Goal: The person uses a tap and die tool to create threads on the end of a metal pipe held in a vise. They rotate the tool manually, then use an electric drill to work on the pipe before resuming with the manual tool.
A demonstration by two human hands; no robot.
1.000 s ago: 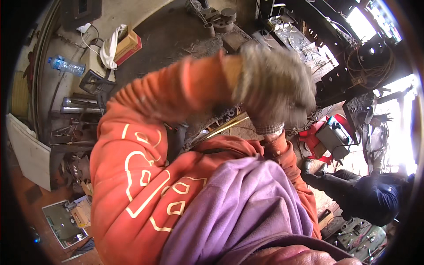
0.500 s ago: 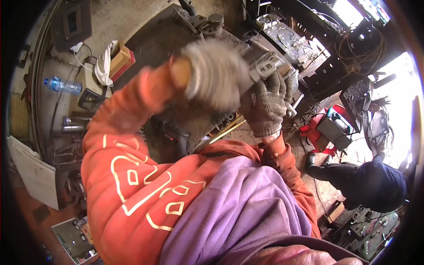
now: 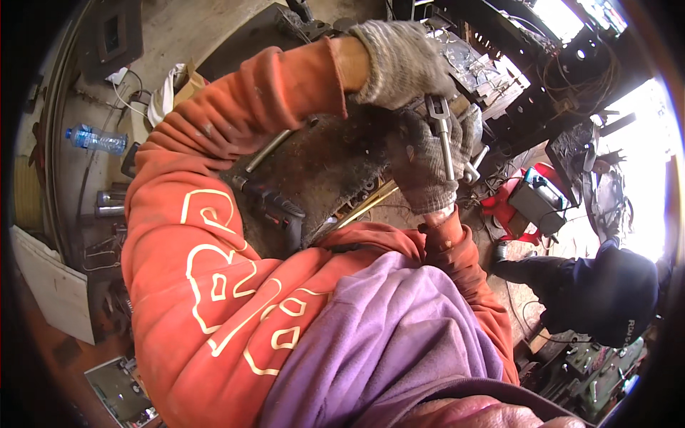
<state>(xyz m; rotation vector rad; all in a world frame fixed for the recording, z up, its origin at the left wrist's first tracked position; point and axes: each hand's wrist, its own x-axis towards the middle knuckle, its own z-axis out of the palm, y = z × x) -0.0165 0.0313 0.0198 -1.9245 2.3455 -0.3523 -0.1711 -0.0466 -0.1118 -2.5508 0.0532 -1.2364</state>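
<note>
My left hand, in a grey knit glove, is closed at the upper end of a forked metal tool. The tool's fork shows by the fingertips, and its shaft runs down across the back of my right hand. That hand, gloved too, has its fingers bent around something hidden beneath them. Beside it a metal T-shaped bar sticks out. Under my left forearm lies the dark, dirty work surface, with a metal rod and a dark power tool near its left side.
A brass-coloured strip runs along the near edge. At the right a person in dark clothes bends beside a grey box and a red frame. A plastic bottle and a white panel are at the left.
My left hand has swung away and to the right. The metal tool has turned with it, from lying crosswise to pointing down over my right hand, which stays nearly in place.
</note>
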